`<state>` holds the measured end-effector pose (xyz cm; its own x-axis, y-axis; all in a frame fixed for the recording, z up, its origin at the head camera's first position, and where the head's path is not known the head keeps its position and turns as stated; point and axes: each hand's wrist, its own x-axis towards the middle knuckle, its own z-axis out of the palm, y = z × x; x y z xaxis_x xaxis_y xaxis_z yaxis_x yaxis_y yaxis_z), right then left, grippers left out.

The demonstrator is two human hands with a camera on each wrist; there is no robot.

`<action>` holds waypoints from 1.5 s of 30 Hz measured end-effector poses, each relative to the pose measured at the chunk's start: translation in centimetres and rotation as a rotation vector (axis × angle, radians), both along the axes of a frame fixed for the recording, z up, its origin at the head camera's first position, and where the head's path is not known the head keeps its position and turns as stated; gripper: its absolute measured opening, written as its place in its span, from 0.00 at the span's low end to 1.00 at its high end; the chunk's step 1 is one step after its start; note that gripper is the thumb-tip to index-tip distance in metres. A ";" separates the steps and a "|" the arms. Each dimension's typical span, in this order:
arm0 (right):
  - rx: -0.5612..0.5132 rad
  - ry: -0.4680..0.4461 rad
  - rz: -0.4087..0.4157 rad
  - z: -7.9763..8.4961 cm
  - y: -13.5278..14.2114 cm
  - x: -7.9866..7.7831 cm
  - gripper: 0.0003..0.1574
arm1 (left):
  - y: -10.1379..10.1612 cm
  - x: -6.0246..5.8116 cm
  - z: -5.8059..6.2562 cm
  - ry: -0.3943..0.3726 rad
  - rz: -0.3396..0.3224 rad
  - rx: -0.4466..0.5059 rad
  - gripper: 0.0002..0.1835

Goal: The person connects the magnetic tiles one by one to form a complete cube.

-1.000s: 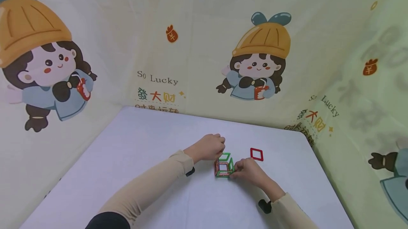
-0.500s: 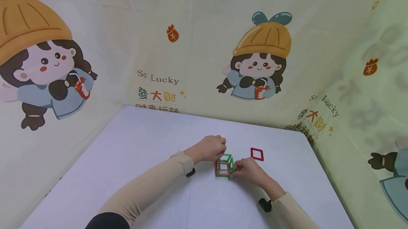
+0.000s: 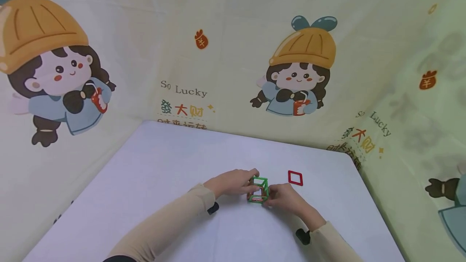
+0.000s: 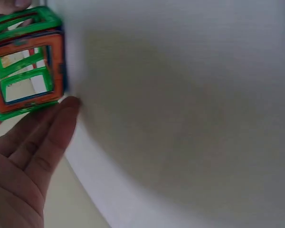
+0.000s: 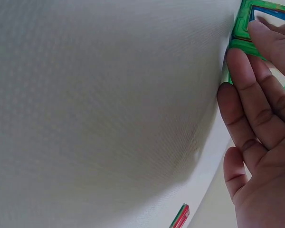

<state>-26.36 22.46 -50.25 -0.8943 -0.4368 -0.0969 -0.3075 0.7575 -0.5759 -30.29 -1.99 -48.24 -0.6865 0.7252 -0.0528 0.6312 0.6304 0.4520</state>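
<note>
A small cube of magnetic tiles [image 3: 257, 198], with green and orange-red square frames, stands on the white table between the hands. My left hand [image 3: 233, 182] holds its left side, thumb toward the front and fingers toward the back. In the left wrist view, the cube's orange tile [image 4: 58, 71] faces the camera, and long fingers [image 4: 61, 126] reach up to its edge. My right hand [image 3: 285, 197] holds the lower right side. In the right wrist view its thumb [image 5: 270, 42] lies over a green tile [image 5: 242, 35], with the other fingers alongside.
A red square magnetic tile [image 3: 290, 177] lies flat on the table [image 3: 174, 160], behind and right of the cube. Printed cloth [image 3: 233, 51] with cartoon figures hangs behind the table and along both sides.
My left hand has come down from above the cube's back left corner and spread its thumb and fingers along the left side. The right hand has stayed nearly still.
</note>
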 end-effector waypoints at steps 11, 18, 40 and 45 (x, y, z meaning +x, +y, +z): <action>-0.030 -0.004 -0.006 -0.3 0.3 0.0 0.12 | -0.9 0.1 -1.8 -0.016 -0.087 0.123 0.28; -0.027 0.020 0.012 -0.3 0.4 0.1 0.13 | -1.0 0.4 -2.5 -0.075 -0.013 0.173 0.42; -0.034 0.031 -0.324 -0.3 8.2 -4.9 0.54 | 0.1 -0.5 -4.5 -0.180 0.121 0.134 0.33; -0.046 -0.037 -0.345 -0.9 10.3 -5.7 0.60 | 0.3 -0.6 -4.0 -0.205 0.120 0.122 0.33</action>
<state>-32.10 32.74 -51.13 -0.9863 -0.1139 -0.1189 -0.0162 0.7859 -0.6181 -30.91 -1.70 -52.28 -0.7519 0.6488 -0.1171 0.4426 0.6284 0.6397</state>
